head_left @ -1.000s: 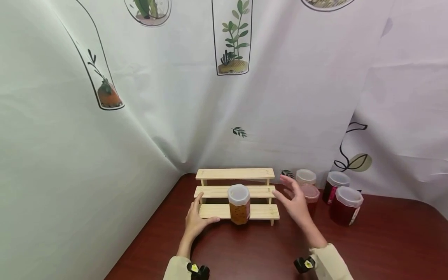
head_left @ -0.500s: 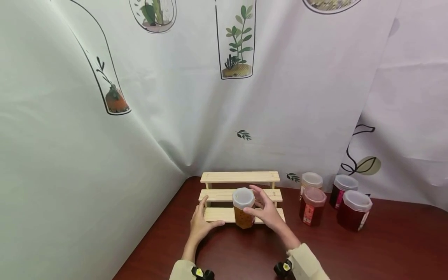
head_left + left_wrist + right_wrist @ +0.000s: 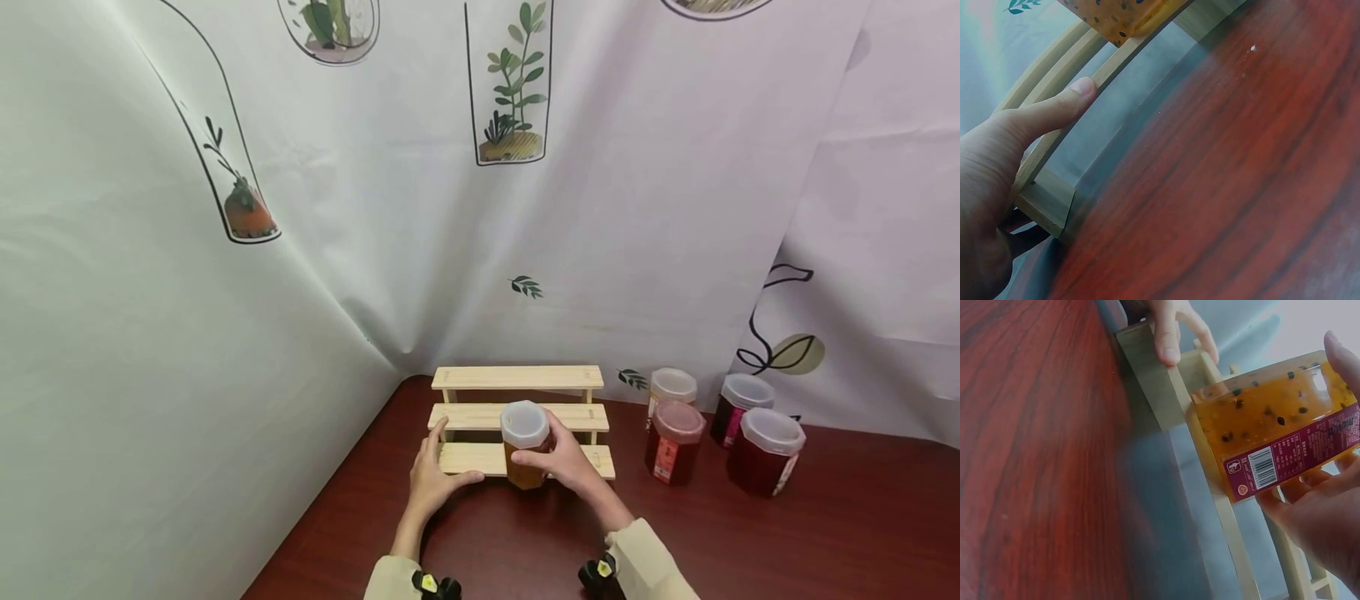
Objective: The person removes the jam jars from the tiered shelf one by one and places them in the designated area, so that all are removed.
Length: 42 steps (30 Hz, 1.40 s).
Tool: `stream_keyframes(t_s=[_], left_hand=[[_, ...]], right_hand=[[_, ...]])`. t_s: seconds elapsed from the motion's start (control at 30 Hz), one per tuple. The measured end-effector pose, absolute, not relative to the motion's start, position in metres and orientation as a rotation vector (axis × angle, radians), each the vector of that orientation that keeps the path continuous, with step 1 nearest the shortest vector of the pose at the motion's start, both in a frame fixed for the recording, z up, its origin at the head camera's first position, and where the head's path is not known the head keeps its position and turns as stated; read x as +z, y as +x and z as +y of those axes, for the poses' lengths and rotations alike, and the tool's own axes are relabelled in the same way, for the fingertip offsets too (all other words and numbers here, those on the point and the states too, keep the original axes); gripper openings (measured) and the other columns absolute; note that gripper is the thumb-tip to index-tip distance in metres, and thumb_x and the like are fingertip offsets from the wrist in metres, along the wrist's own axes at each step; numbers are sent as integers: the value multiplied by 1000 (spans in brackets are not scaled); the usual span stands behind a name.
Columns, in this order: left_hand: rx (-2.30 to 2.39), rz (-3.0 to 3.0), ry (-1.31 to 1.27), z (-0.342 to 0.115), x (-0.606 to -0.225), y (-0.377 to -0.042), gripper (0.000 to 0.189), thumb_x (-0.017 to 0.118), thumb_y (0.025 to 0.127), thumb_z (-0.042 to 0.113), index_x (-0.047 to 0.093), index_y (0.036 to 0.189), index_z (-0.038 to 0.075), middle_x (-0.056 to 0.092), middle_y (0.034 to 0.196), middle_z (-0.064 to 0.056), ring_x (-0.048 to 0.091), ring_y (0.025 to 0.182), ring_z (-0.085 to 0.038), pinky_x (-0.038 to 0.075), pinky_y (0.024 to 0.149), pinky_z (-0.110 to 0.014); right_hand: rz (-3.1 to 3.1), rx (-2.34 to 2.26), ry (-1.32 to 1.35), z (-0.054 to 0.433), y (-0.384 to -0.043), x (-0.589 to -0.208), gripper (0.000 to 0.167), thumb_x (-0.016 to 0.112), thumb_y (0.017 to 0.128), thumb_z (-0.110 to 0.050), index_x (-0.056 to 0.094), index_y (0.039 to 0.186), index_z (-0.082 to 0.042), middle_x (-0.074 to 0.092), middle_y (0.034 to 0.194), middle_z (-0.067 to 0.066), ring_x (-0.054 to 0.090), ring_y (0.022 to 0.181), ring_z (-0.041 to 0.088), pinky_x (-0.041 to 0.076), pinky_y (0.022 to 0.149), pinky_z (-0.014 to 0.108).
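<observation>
A three-step wooden rack (image 3: 517,377) stands on the table, and my left hand (image 3: 431,485) holds its left end. In the left wrist view, the thumb (image 3: 1060,106) presses the front edge of the lowest step, with other fingers partly hidden around the end. A white-lidded jar (image 3: 524,427) of amber, seed-speckled contents is upright on the lowest step, right of its middle. My right hand (image 3: 567,461) grips this jar from the right, thumb at the front and fingers behind. A purple label (image 3: 1291,453) with a barcode shows in the right wrist view.
Right of the rack, several more lidded jars stand on the dark red table (image 3: 847,517): a pink-lidded red jar (image 3: 673,450), a white-lidded one (image 3: 672,383) behind it, and two dark ones, the nearer dark jar (image 3: 761,462) further right. A printed white sheet (image 3: 645,208) hangs behind.
My right hand has moved left from beside the rack to the amber jar and closed round it. The left hand stays at the rack's left end. The view has shifted slightly.
</observation>
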<state>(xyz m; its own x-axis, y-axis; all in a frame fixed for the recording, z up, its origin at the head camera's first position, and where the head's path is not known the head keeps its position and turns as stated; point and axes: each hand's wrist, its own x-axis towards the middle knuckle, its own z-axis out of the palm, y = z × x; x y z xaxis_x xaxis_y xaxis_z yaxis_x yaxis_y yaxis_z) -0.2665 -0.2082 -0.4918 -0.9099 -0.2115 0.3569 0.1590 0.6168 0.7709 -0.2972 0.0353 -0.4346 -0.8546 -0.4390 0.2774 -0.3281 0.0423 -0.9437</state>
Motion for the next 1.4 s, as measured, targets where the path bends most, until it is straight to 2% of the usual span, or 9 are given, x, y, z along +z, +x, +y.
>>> stream_keyframes(t_s=[0.1,0.27,0.5,0.63,1.0,1.07,1.27,1.4], left_hand=[[-1215,-2428,40,-208,-492,-266,111,94,56,43,36,149,30,54,134,-16,51,125,-43,41,97,-64],[-1229,-2425,39,-206,-492,-266,111,94,56,42,36,149,29,53,135,-17,51,126,-44,41,97,-65],[-1239,-2426,34,-204,-491,-268,111,93,56,43,35,149,30,52,136,-16,50,127,-43,41,97,-65],[-1238,-2433,37,-203,-491,-268,111,93,56,44,36,149,30,52,137,-16,50,127,-43,40,97,-65],[-1241,-2424,23,-202,-492,-268,111,94,56,42,35,150,31,53,135,-17,51,125,-43,41,97,-65],[-1248,-2425,22,-202,-492,-268,111,93,56,42,35,150,31,52,136,-17,51,126,-43,41,97,-65],[-1239,-2421,27,-205,-491,-267,111,94,56,41,36,149,30,53,134,-17,51,125,-44,41,97,-64],[-1234,-2413,29,-207,-491,-266,110,94,55,41,37,149,29,53,133,-17,52,125,-45,42,97,-64]], right_hand=[[2206,-1949,-793,36,-297,-435,72,79,80,-14,42,142,-6,56,127,21,58,103,15,50,81,27],[2215,-1949,-728,37,-296,-435,71,80,79,-14,44,140,-7,56,124,22,57,92,15,51,61,29],[2209,-1994,-670,41,-293,-431,71,81,78,-13,46,140,-8,57,124,22,57,94,17,51,66,29],[2228,-2004,-625,46,-291,-430,71,82,77,-12,47,138,-9,57,123,21,56,92,17,50,57,30],[2337,-1970,-555,67,-290,-425,69,82,75,-12,49,136,-7,59,116,22,57,79,13,49,49,33],[2356,-1966,-535,72,-289,-424,69,82,75,-12,49,136,-6,60,116,22,58,83,14,51,53,32],[2436,-1958,-489,87,-289,-420,66,82,76,-12,51,135,-4,62,119,20,58,93,13,51,77,26],[2456,-1978,-495,96,-287,-416,67,81,77,-10,50,136,-3,62,121,20,59,95,9,50,83,26]])
